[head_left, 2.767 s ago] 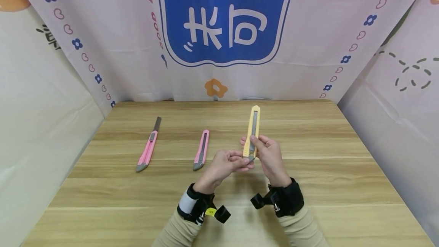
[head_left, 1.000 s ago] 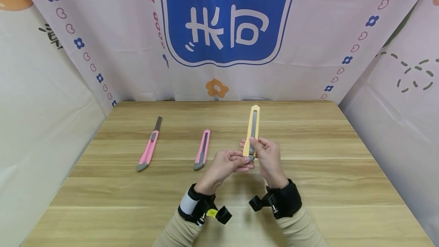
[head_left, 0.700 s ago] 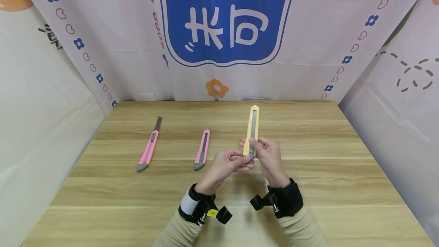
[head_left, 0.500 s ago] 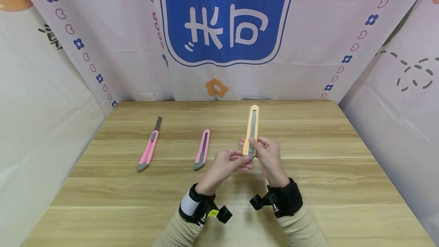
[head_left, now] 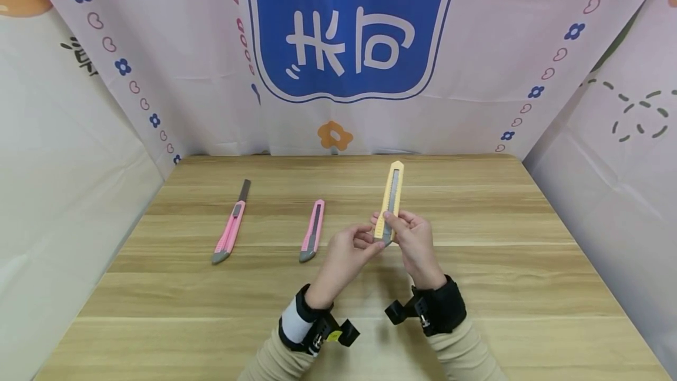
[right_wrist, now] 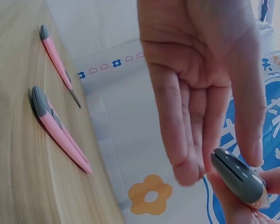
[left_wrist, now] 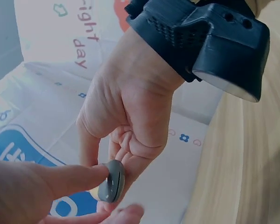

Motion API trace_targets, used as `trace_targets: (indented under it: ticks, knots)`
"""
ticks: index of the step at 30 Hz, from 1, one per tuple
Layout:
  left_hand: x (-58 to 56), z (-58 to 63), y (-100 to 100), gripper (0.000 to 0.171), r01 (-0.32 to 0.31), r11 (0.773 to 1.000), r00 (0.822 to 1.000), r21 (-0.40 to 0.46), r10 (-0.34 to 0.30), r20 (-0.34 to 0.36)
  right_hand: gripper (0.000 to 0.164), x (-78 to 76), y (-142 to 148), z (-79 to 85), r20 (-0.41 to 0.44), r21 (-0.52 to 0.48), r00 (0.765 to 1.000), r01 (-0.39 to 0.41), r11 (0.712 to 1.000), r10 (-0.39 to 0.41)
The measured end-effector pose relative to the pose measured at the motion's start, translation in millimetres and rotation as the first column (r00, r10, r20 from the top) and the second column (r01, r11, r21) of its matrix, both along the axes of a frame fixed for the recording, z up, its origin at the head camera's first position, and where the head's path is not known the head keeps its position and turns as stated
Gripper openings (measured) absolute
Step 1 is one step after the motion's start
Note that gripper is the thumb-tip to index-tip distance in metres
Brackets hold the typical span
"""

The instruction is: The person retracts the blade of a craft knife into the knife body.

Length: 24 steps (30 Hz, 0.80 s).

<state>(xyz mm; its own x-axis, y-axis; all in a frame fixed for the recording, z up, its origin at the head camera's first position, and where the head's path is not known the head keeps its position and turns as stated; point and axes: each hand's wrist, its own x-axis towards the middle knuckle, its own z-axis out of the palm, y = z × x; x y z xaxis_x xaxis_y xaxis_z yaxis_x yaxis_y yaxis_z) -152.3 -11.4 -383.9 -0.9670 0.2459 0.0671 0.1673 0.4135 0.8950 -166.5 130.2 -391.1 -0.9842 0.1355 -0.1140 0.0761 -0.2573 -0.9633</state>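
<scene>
Pinches in right hand [head_left: 416,247] a likely light, stiff yellow cutter [head_left: 392,194], best held mid-handle, with unclear grip in left hand [head_left: 344,256].

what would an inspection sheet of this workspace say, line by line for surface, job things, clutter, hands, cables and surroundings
surface: wood-grain table
job things: left pink cutter lying with its blade out; right pink cutter lying with none out past its tip; yellow cutter held up, none out past its tip
clutter: nothing seen
hands: right hand grips the yellow cutter; left hand is at its grey end, touch unclear
cables: nothing seen
surroundings: printed cloth behind the table
</scene>
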Motion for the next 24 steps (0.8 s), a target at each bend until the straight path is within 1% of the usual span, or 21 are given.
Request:
trace_targets:
  ticks: [2,5,6,9,12,16,19,21,24]
  knots:
    - [2.1,0.3,1.3,0.044,-0.027,0.999,0.998,-0.026,0.025,-0.060,0.034,-0.3,-1.1,-0.6,0.006,-0.009,1.000,0.011,1.000,-0.011]
    - [5.5,1.8,4.1,0.047,-0.073,0.996,0.988,-0.056,0.065,-0.139,0.034,0.1,-3.8,-0.8,0.004,-0.021,1.000,0.014,1.000,-0.014]
    - [6.3,1.9,5.1,0.047,-0.086,0.994,0.982,-0.062,0.074,-0.172,0.034,0.4,-5.0,-0.8,0.005,-0.025,1.000,0.016,1.000,-0.016]
    - [8.7,2.1,8.2,0.049,-0.128,0.988,0.966,-0.091,0.103,-0.239,0.032,1.4,-8.5,-1.0,0.005,-0.022,1.000,0.024,0.999,-0.024]
    - [9.6,-0.3,10.6,0.052,-0.170,0.978,0.943,-0.122,0.126,-0.309,0.030,2.4,-12.1,-1.7,0.022,0.004,0.999,0.046,0.999,-0.046]
    - [10.4,-2.4,12.2,0.054,-0.222,0.962,0.921,-0.159,0.154,-0.358,0.028,3.5,-16.4,-3.1,0.035,0.032,0.998,0.057,0.998,-0.058]
    - [11.0,-2.5,12.6,0.053,-0.243,0.955,0.913,-0.171,0.166,-0.373,0.028,4.6,-18.8,-3.5,0.026,0.037,0.999,0.046,0.998,-0.047]
    - [11.2,-2.4,12.4,0.051,-0.246,0.955,0.911,-0.167,0.169,-0.376,0.028,5.1,-20.0,-3.5,0.018,0.039,0.999,0.041,0.998,-0.042]
    - [10.8,-2.1,11.3,0.050,-0.236,0.959,0.915,-0.154,0.167,-0.366,0.028,5.5,-21.2,-3.5,0.011,0.045,0.999,0.038,0.998,-0.039]
